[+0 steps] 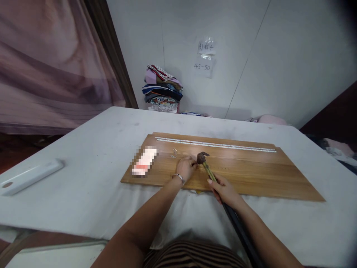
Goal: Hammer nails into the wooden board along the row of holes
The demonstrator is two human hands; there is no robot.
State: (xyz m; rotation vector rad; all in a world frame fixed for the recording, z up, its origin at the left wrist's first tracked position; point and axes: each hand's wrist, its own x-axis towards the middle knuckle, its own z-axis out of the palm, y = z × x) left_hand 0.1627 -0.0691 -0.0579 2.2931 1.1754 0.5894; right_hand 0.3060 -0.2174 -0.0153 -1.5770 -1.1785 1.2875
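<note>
A brown wooden board (259, 175) lies flat in front of me. My right hand (227, 191) is closed round the handle of a claw hammer (205, 163), a rusty head on a yellowish and black shaft. The hammer head is just right of my left hand (186, 167), which rests on the board with its fingertips pinched together. A small nail appears to be held upright there, mostly hidden by the fingers. To the right of the head runs a short row of small dark nail heads or holes (220, 168). A few loose nails (174, 150) lie beyond my left hand.
Two white marked strips (214, 144) run along the board's far edge. A pixelated phone-like object (145, 162) lies at its left. The white table (92, 160) also bears a white plastic piece (33, 176). Folded clothes (162, 89) are stacked against the wall.
</note>
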